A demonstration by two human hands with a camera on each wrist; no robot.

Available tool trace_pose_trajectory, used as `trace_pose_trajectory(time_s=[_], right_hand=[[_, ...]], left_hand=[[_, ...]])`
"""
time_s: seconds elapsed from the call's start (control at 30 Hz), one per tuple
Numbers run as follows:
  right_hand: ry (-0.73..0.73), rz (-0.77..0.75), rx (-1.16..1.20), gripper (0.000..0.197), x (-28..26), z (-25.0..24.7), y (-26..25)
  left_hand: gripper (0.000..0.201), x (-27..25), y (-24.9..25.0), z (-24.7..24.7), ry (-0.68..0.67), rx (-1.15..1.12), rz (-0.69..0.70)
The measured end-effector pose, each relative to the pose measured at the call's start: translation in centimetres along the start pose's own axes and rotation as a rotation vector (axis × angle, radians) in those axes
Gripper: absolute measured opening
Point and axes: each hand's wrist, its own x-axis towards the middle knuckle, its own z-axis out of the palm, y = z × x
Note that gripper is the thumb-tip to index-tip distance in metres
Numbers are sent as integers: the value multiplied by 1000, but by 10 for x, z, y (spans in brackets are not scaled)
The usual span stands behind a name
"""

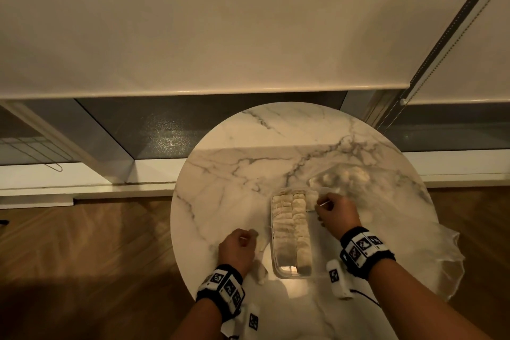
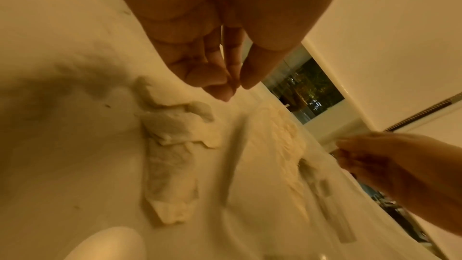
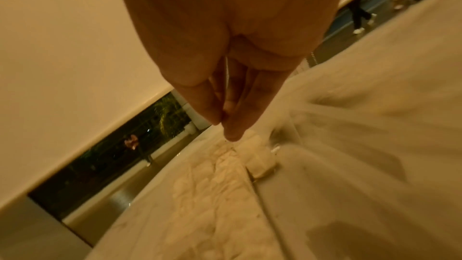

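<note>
**Three viewpoints around one tray**

From the head: looking steeply down and forward from well above onto the round white marble-veined table (image 1: 234, 174), with the clear rectangular plastic tray (image 1: 288, 270) low and right of centre.

From the left wrist: close over the tabletop just left of the tray, facing along the left hand (image 2: 207, 56) and across the tray to the right hand (image 2: 400, 165).

From the right wrist: close above the tray's right side, facing toward its far end.

Shared by all three: the tray.
</note>
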Motion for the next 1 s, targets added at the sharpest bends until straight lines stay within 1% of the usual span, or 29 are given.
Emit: trace_pose_trajectory(time_s=[0.03, 0.1, 0.17, 0.23, 0.37, 0.4, 0.47, 0.5, 0.6, 0.67, 0.77, 0.87, 0.9, 1.0], right_hand=[[-14, 31, 89, 6, -8, 1, 1], [-46, 81, 187, 7, -25, 6, 0], [-81, 93, 200, 7, -38, 11, 0], [-113, 71, 146, 8, -45, 17, 4], [-159, 31, 32, 11, -54, 24, 13], [-168, 24, 15, 11, -56, 26, 15], [-176, 14, -9, 11, -61, 28, 17], [-180, 10, -25, 11, -62, 28, 17], [-181, -8, -66, 10, -66, 27, 17], [-182, -10, -79, 10, -67, 26, 16], [-180, -5, -67, 10, -67, 25, 15], [-179, -19, -61, 10, -66, 25, 14], [-182, -24, -67, 10, -66, 24, 13], [-186, -50, -56, 9, -65, 24, 7]], left_hand=[[13, 3, -4, -8, 29, 8, -11], [7, 11, -14, -23, 60, 92, -10], [15, 21, -25, -34, 69, 203, 38], [28, 32, -30, -41, 17, 332, 99], [49, 44, -28, -40, -184, 642, 213], [51, 45, -28, -38, -208, 700, 215], [53, 46, -27, -35, -223, 742, 206], [53, 47, -28, -34, -225, 730, 184], [52, 50, -31, -30, -225, 596, 111], [46, 52, -32, -29, -209, 550, 67], [31, 52, -34, -29, -193, 491, 11], [7, 46, -34, -32, -164, 380, -37], [5, 45, -34, -33, -152, 335, -51], [11, 38, -26, -38, -93, 193, -53]])
